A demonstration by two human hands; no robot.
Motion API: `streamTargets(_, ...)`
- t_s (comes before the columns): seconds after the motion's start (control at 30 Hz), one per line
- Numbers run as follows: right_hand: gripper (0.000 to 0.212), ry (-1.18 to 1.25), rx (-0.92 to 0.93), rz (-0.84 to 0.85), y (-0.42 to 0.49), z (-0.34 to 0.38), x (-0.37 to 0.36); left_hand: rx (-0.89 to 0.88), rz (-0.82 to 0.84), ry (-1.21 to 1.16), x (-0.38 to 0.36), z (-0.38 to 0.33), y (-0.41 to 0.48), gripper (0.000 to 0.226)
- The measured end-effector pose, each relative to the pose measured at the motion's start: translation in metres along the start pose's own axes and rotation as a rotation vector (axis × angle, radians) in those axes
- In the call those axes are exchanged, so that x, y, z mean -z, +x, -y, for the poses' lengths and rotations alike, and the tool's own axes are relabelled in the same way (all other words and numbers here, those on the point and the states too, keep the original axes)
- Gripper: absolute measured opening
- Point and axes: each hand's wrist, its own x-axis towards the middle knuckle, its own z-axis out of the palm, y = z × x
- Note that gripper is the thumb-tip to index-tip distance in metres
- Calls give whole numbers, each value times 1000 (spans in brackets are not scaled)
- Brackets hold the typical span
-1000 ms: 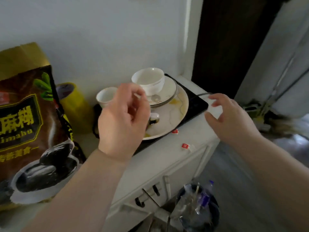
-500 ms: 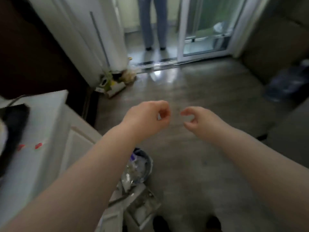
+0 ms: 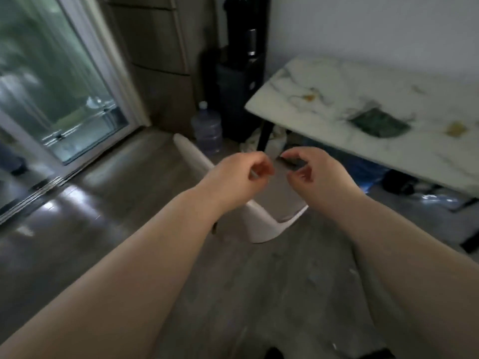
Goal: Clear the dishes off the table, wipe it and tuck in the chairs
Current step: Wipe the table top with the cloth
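Note:
A white marble-patterned table [image 3: 324,110] stands at the right, against the wall. A dark green cloth [image 3: 379,122] lies flat on it, beside some yellowish stains. A white chair [image 3: 261,224] with a grey seat stands pulled out from the table's near corner. My left hand [image 3: 238,177] and my right hand [image 3: 318,172] hover side by side above the chair, fingers loosely curled, with nothing in them. No dishes are in view on the table.
A large water bottle [image 3: 207,130] stands on the floor by a dark appliance [image 3: 238,99] in the corner. A glass sliding door [image 3: 51,94] fills the left side. Bags and clutter [image 3: 368,172] lie under the table. The grey floor in front of me is glossy.
My view has swung right, from the counter with stacked dishes, past the doorway, to the table and chair. Both hands have come together in front of me, still holding nothing.

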Motion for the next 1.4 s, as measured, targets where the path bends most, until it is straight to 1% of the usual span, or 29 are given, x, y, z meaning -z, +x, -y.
streamTargets(0.1,37,-25,-121,-104,17,-76,57,-57,94,22,-39,-42,78,12)
streamTargets(0.27,35,-88,-354,-164,38,-175,107,-52,213,135,-97,-66,176,18)
streamTargets(0.4,39,-108,-488,-161,67,-242,128,-36,306,195,-134,-68,250,20)
streamTargets(0.53,39,-80,-644,-167,99,-299,142,-6,364,189,-162,-67,330,22)
streamTargets(0.73,48,-56,-795,-52,150,-367,152,57,461,157,-202,-65,426,29)
streamTargets(0.83,49,14,-804,-56,183,-399,156,88,485,186,-223,-60,464,33)
streamTargets(0.93,47,168,-793,-149,218,-432,156,98,488,223,-240,-54,490,37)
streamTargets(1.0,48,191,-792,-163,250,-462,155,128,487,230,-254,-50,513,41)
streamTargets(1.1,55,56,-758,-104,300,-501,150,166,470,256,-276,-46,544,43)
streamTargets(1.23,64,-171,-651,-7,350,-540,136,168,399,358,-306,-42,586,48)
streamTargets(1.33,71,-298,-587,101,376,-561,124,126,334,396,-330,-42,613,54)
streamTargets(1.4,76,-355,-610,159,392,-573,117,96,335,421,-345,-42,630,57)
